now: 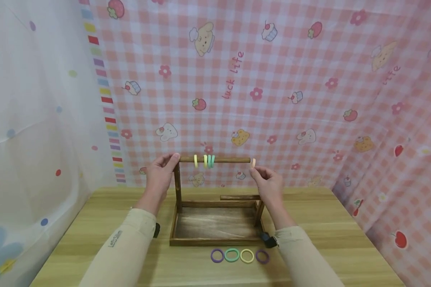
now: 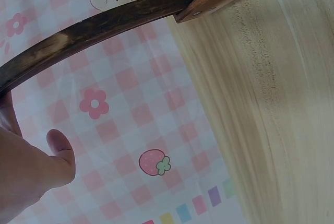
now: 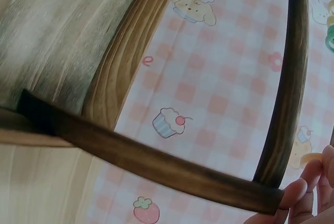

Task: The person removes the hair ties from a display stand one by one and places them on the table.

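Note:
A dark wooden stand (image 1: 215, 241) has a tall post at left carrying an upper bar (image 1: 233, 160). My left hand (image 1: 159, 177) holds the stand at the corner where post and bar join; in the left wrist view part of this hand (image 2: 36, 169) shows beside the post. Two yellow hair ties (image 1: 196, 161) and two green hair ties (image 1: 211, 161) hang around the upper bar. At the bar's free right end, my right hand (image 1: 271, 185) pinches a peach hair tie (image 1: 254, 163) between thumb and fingers. The right wrist view shows it partly, behind the fingertips (image 3: 295, 191).
Below my right hand, a shorter post bears a lower bar (image 1: 238, 197). In front of the stand's tray base lie a purple hair tie (image 1: 217, 256), a green one, a yellow one and another purple one in a row on the wooden table (image 1: 129, 255). A checked curtain (image 1: 215, 79) hangs behind.

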`<state>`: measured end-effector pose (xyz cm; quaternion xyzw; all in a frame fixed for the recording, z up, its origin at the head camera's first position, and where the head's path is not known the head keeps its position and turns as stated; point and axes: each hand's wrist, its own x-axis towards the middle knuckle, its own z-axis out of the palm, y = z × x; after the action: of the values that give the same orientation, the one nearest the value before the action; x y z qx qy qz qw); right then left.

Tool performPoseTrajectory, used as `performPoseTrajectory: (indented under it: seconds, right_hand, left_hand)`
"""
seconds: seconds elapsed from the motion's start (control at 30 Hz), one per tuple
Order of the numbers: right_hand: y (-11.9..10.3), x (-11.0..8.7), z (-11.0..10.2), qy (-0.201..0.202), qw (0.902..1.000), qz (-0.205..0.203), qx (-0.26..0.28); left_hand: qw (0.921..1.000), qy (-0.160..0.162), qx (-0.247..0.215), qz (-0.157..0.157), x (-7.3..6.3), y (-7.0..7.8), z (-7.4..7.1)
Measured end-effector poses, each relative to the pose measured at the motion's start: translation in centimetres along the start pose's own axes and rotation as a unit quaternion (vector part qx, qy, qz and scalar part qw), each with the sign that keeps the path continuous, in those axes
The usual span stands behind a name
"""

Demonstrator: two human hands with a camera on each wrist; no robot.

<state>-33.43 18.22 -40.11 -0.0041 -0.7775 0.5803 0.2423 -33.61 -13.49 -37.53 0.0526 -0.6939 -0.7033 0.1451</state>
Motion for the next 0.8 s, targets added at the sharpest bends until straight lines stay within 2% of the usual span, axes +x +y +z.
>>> performPoseTrajectory:
  seconds: [0.17, 0.4, 0.5, 0.57, 0.67, 0.73, 0.8]
  right_hand:
    - [0.4, 0.0, -0.4, 0.005, 0.9995, -0.025, -0.020]
    - [0.5, -0.5, -0.5, -0.021, 0.9978, -0.048, -0.042]
    - [0.5, -0.9, -0.5, -0.033, 0.9953, -0.072, -0.057]
    - [0.7, -1.1, -0.3, -0.035, 0.9916, -0.105, -0.068]
    - [0.9, -1.3, 0.1, -0.040, 0.9795, -0.172, -0.097]
    - [1.0, -1.5, 0.3, -0.047, 0.9645, -0.228, -0.124]
    - [1.1, -1.7, 0.4, -0.053, 0.9443, -0.287, -0.152]
  left_hand:
    - [1.0000, 0.003, -0.005, 0.000, 0.2, 0.0, 0.0]
    - [1.0000, 0.006, -0.005, -0.001, 0.3, 0.0, -0.1]
    - [1.0000, 0.004, -0.004, -0.003, 0.3, 0.0, 0.0]
    - [1.0000, 0.002, -0.005, -0.003, 0.2, 0.0, 0.0]
    - [1.0000, 0.003, -0.006, -0.003, 0.2, -0.1, 0.1]
    - [1.0000, 0.002, -0.008, -0.002, 0.3, -0.1, 0.0]
    - [1.0000, 0.000, -0.008, -0.002, 0.3, -0.2, 0.0]
